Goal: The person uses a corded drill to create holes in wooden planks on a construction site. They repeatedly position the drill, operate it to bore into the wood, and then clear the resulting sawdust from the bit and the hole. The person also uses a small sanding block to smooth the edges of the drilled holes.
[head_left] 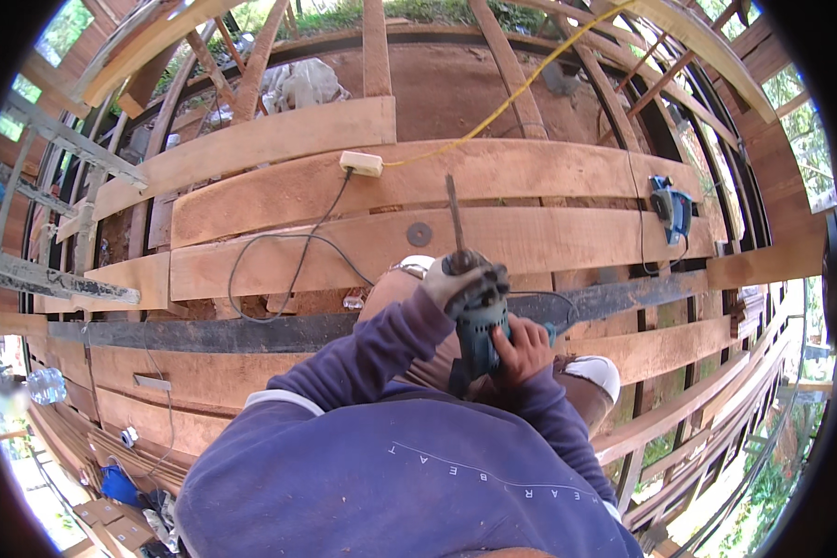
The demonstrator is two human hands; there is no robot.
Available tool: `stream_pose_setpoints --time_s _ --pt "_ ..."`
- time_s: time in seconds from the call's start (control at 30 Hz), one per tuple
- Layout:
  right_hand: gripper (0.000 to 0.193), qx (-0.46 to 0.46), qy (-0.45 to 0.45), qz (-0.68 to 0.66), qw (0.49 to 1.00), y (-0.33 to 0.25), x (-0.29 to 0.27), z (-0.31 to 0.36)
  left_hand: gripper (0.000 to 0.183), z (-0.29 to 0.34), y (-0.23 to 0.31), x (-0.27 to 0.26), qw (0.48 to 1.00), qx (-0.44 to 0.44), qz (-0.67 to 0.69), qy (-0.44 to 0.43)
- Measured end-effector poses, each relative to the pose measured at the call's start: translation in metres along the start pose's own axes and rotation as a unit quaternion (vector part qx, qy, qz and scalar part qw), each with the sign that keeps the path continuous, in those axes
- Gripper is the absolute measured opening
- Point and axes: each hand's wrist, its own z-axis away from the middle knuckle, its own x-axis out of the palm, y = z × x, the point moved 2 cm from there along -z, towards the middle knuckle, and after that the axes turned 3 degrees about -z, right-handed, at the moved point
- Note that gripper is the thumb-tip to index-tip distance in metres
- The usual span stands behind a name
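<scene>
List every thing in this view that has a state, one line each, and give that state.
Blue-green power drill: held upright in both hands, long bit pointing up and away.
Left hand: gripping the drill's top.
Right hand: closed on the drill's handle.
White socket block: lying on a plank, dark cord plugged in.
Blue circular saw: resting unheld on the planks.

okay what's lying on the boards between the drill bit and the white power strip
In the head view, only bare plank between the drill bit and the white power strip; the round disc lies lower.
</scene>
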Motion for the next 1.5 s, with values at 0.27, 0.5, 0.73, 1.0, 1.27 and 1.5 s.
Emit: stream_pose_setpoints --time_s 0.27,0.5,0.73,1.0,1.27,1.5 --pt "0.077 -0.040 0.063 -0.014 0.997 -0.026 -0.007 0.011 0.016 0.048 0.032 0.036 0.944 0.122 -0.296 -0.076" --pt "0.081 -0.066 0.078 -0.010 0.995 -0.028 -0.007 0.017 0.019 0.062 0.033 0.041 0.953 0.090 -0.286 -0.038" --pt "0.087 -0.073 0.086 -0.012 0.994 -0.030 -0.006 0.020 0.021 0.069 0.033 0.043 0.944 0.115 -0.308 -0.040" --pt "0.089 -0.078 0.099 -0.014 0.992 -0.034 -0.007 0.018 0.022 0.076 0.035 0.048 0.953 0.084 -0.289 -0.044" --pt "0.094 -0.084 0.100 -0.012 0.991 -0.034 -0.005 0.021 0.022 0.079 0.038 0.054 0.959 0.061 -0.273 -0.047" --pt "0.098 -0.103 0.109 -0.025 0.988 -0.029 -0.004 0.024 0.021 0.080 0.036 0.062 0.951 0.082 -0.296 -0.039"
